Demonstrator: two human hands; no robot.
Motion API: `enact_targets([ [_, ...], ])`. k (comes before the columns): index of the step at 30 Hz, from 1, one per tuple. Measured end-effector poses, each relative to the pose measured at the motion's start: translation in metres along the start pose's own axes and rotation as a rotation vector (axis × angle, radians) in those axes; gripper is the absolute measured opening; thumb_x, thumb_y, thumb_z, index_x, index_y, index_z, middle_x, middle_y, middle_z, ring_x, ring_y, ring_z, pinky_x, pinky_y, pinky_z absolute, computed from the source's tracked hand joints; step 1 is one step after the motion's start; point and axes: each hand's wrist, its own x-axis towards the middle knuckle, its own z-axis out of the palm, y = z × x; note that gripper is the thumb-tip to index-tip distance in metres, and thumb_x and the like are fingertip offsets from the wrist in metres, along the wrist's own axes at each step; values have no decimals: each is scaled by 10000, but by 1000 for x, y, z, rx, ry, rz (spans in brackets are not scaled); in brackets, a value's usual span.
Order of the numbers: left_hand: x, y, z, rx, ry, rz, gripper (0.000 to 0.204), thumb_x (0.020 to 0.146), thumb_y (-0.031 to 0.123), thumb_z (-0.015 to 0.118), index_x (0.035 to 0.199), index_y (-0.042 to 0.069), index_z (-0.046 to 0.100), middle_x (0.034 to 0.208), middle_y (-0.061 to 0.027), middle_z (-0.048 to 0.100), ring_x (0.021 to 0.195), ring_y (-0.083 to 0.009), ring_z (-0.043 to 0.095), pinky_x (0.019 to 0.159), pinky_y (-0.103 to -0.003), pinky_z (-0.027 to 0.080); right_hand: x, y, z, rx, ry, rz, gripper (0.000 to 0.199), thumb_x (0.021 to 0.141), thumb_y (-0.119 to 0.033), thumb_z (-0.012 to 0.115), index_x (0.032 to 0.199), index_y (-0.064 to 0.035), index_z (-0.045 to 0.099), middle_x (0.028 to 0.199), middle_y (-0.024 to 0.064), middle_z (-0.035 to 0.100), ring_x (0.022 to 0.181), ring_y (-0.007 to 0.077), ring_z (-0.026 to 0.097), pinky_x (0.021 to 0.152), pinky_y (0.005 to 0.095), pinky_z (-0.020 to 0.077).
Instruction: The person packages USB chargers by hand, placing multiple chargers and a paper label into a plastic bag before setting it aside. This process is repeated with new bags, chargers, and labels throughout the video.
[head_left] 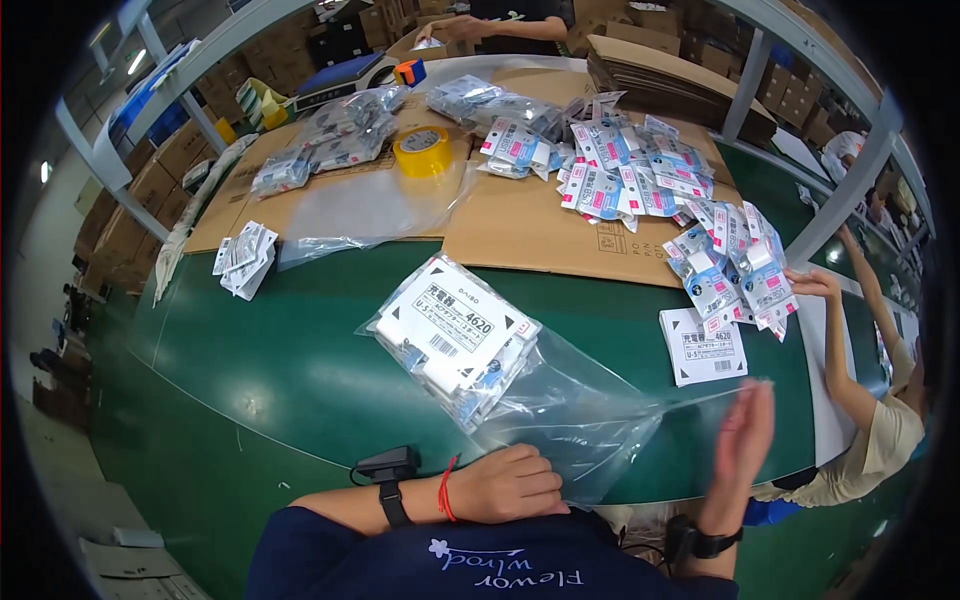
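A clear plastic bag [580,410] lies slantwise on the green table before me. Packed in its far end are several small blister packs under a white printed label sheet [450,318]. My left hand [510,485] is curled closed at the bag's near edge, its fingertips turned down onto the film. Further right, my right hand [745,435] is raised and slightly blurred, pinching a corner of the bag's mouth and drawing the film taut. A stack of white label sheets [703,347] rests just beyond my right hand.
Packaged chargers [610,165] are piled on flattened cardboard [560,235], some near a co-worker's hand [815,283] at right. Yellow tape [423,152], filled bags [345,130] and small white packets [244,258] sit at left. Another person's hands [455,28] show across the table. Metal posts [845,185] flank it.
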Motion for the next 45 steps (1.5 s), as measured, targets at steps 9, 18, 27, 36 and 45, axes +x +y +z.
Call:
enact_targets([
  [9,4,-2,6,-49,-51,91,218,791,167,693,719,63,516,773,-37,495,703,-178,490,659,-301,407,22,-88,-161,-499,773,-1059,313,967,-202,512,1040,99,556,989,150,623,814,220,605,766,327,510],
  [18,3,-4,14,-49,-215,161,148,794,149,680,825,36,589,838,-31,557,715,-161,520,640,-289,417,-87,112,-382,-1908,143,428,127,856,-100,593,919,-3,644,982,175,636,837,299,619,759,367,519],
  [27,9,0,17,-100,-245,233,186,800,154,678,900,21,593,834,-32,553,673,-153,499,577,-280,390,-73,123,-432,-1765,454,-31,197,861,-58,512,1001,26,624,982,207,651,833,384,621,760,428,509],
  [36,2,-26,-40,129,-193,-41,292,700,248,791,884,84,634,866,-15,578,714,-185,563,604,-304,426,-24,-109,-312,-1122,1130,-1252,257,827,-97,596,1004,88,624,926,209,652,809,278,626,740,379,504],
  [45,-20,-25,-43,358,-200,-133,260,690,211,784,882,96,652,884,-20,574,821,-195,546,718,-322,418,14,-66,22,-922,-267,-452,282,939,-117,530,1185,20,553,1002,68,639,911,123,592,812,241,443],
])
